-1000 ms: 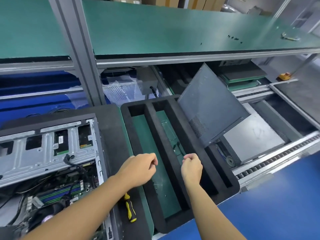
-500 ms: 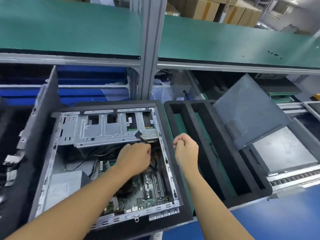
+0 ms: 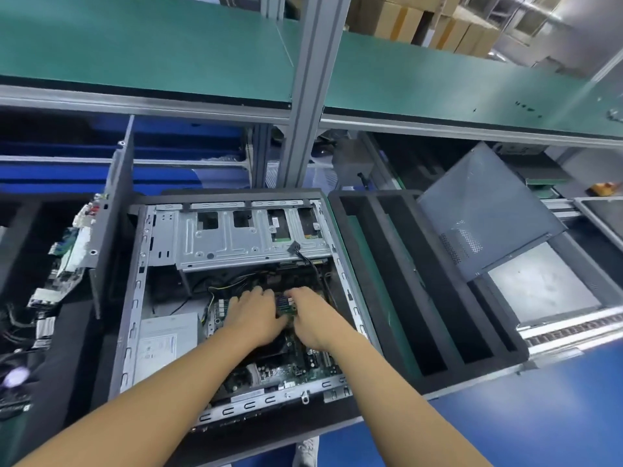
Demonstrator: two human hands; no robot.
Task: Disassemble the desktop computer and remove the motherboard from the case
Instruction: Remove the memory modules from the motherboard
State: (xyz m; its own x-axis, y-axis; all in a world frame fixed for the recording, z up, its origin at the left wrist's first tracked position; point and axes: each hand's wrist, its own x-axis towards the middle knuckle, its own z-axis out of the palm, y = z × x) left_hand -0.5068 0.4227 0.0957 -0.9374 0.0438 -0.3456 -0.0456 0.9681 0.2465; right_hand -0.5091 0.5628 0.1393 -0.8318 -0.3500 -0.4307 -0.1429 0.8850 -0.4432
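Case: lay open-side up on a black foam tray at the near edge of the surface.
Motherboard: inside the case, flat on its floor, toward its near right corner.
Left hand: reached into the case above the motherboard, fingers bent down beside a small green card; whether its grip pinched anything could not be told.
Right hand: at the card's right end, grip curled in a pinch on it.
Drive cage: spanned the case's far end.
Power supply: sat in the case's near left part.
Side panel: leaned tilted near the surface's right edge, beyond a second foam tray.
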